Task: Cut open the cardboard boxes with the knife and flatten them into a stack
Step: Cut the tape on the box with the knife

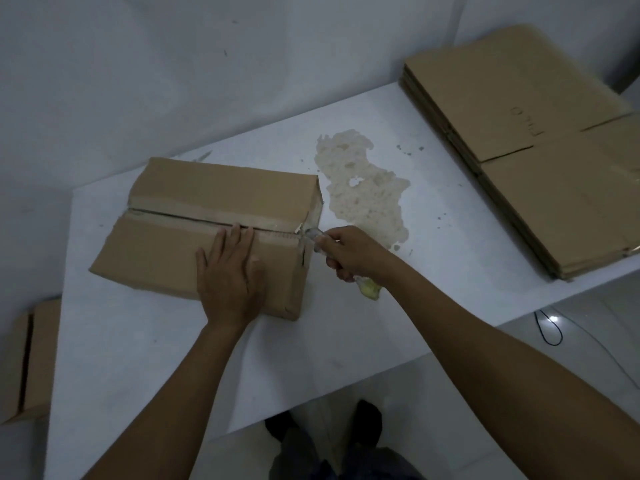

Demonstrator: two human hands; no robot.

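A closed brown cardboard box (180, 216) lies on the white table (346, 323), its taped top seam split along most of its length. My left hand (230, 271) presses flat on the near top flap, fingers straight, fingertips at the seam. My right hand (353, 252) grips a knife (317, 237) with a yellow handle end. The blade tip sits at the right end of the seam, at the box's top right edge. A stack of flattened boxes (540, 150) lies at the table's far right.
A rough patch of peeled surface (363, 188) marks the table behind my right hand. Another cardboard box (31, 358) stands on the floor at the left. A wall runs close behind the table. A black cable (547, 327) lies on the floor at the right.
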